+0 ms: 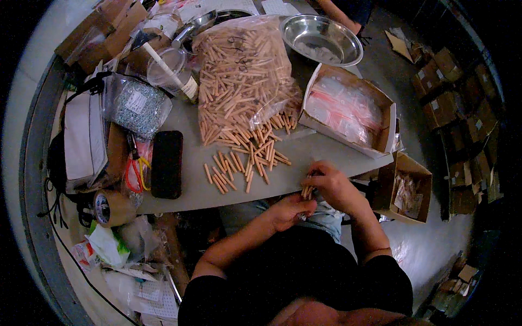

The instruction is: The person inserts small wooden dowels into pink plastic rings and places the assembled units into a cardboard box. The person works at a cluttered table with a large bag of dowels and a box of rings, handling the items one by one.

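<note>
Wooden dowels (256,149) fill the big clear bag (242,76) and spill from its mouth across the table (342,163), where a knock could roll some over the near edge. Beyond that edge, the left hand (291,211) and right hand (331,187), both curled nearly closed, hold a small bunch (307,192) that might scatter if either grip slackens; fingers hide its ends and any wrapping.
</note>
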The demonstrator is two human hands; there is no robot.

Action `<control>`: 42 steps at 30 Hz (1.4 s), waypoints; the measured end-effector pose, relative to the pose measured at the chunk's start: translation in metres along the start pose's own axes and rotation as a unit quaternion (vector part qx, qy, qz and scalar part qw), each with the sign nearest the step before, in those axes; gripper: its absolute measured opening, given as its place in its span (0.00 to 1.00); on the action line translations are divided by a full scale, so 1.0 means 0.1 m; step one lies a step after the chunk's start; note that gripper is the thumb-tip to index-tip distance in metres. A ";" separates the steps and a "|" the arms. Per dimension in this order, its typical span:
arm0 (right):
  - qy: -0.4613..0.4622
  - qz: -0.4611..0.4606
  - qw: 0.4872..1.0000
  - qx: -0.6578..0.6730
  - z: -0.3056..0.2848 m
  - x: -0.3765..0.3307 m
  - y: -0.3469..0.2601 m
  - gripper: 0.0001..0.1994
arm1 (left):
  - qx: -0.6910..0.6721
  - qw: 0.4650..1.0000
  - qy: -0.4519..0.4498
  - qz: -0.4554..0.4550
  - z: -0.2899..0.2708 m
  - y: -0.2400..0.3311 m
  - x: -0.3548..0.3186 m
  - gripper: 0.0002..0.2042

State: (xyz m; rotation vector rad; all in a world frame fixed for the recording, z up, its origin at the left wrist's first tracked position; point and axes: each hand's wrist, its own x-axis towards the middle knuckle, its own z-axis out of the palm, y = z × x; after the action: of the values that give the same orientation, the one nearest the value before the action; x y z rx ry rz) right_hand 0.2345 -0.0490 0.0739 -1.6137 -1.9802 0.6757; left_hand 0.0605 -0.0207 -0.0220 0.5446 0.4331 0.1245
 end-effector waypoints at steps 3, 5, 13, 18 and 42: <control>-0.032 -0.025 0.999 0.027 0.06 -0.07 -0.05 0.15 | -0.044 0.998 -0.048 -0.013 -0.07 0.01 -0.02 0.10; -0.065 -0.024 0.995 0.073 0.01 -0.09 -0.11 0.16 | -0.018 0.998 -0.055 -0.001 -0.14 -0.06 0.00 0.13; 0.007 -0.126 0.991 0.049 -0.17 -0.18 -0.23 0.12 | 0.125 0.975 -0.128 0.129 0.19 0.20 -0.16 0.30; 0.070 -0.110 0.987 0.098 -0.20 -0.24 -0.24 0.10 | 0.281 0.932 -0.016 0.229 0.33 0.34 -0.25 0.28; 0.255 0.164 0.949 0.089 -0.59 -1.19 0.35 0.07 | 0.675 0.638 -0.013 0.371 1.08 1.21 0.54 0.07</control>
State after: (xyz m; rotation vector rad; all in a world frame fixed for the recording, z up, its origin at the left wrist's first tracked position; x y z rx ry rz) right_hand 0.3196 -0.1553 0.0875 -1.7988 -1.2644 0.4725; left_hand 0.1559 0.0430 0.1049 2.2344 0.1642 0.6088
